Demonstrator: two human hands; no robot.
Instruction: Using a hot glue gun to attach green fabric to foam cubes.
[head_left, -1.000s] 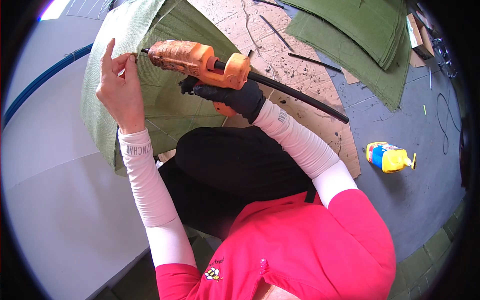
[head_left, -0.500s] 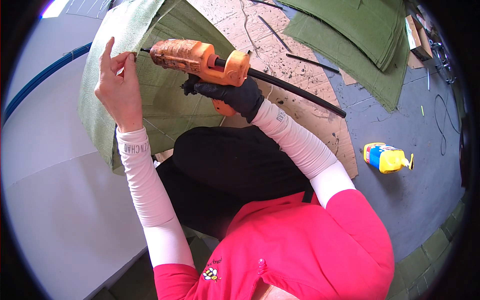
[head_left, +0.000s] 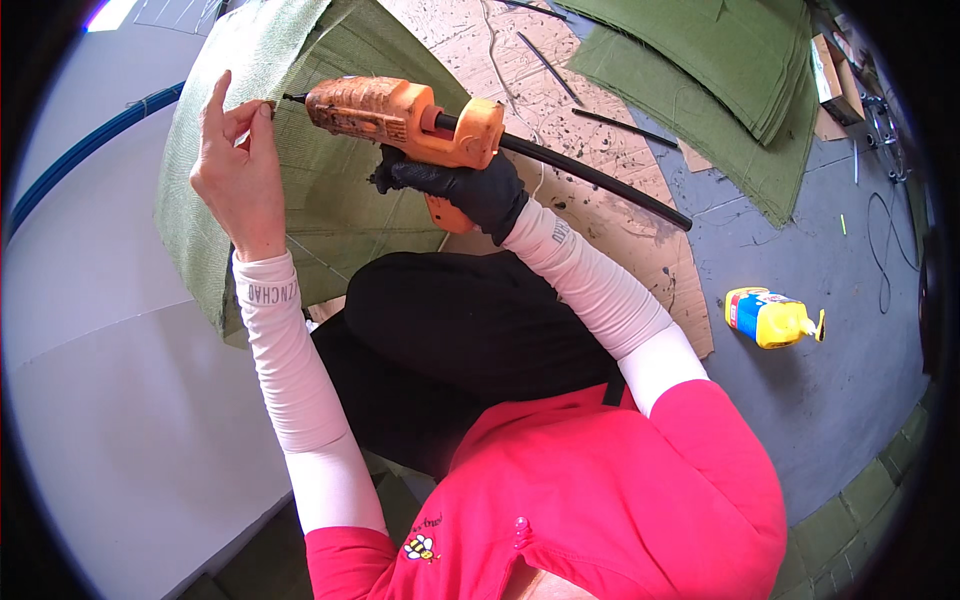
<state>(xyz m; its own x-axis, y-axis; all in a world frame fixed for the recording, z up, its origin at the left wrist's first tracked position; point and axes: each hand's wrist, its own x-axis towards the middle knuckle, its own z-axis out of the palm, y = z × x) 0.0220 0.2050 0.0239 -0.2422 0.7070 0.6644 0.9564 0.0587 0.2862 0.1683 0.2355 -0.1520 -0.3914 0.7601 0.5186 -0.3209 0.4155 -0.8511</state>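
My right hand [head_left: 465,192], in a black glove, is wrapped around the handle of a worn orange glue gun [head_left: 365,112]. A long black glue stick [head_left: 600,182] runs out of the gun's back end toward the right. The gun's dark nozzle points left, close to the fingertips of my bare left hand [head_left: 238,165]. Thumb and index finger of that hand are pinched together at a small dark bit too tiny to name, while another finger points up. Behind both hands stands a green woven fabric piece [head_left: 350,190] with folded, box-like sides.
Flattened cardboard [head_left: 630,260] with dark specks covers the floor, with loose black sticks [head_left: 625,127] on it. Stacked green fabric sheets [head_left: 700,60] lie at the far right. A yellow bottle [head_left: 775,318] lies to the right, and a small open box [head_left: 838,80] sits beyond.
The glue gun has shifted slightly right, its nozzle a little farther from my left fingertips. More of the black stick shows in the gun's rear gap. My left hand has barely moved.
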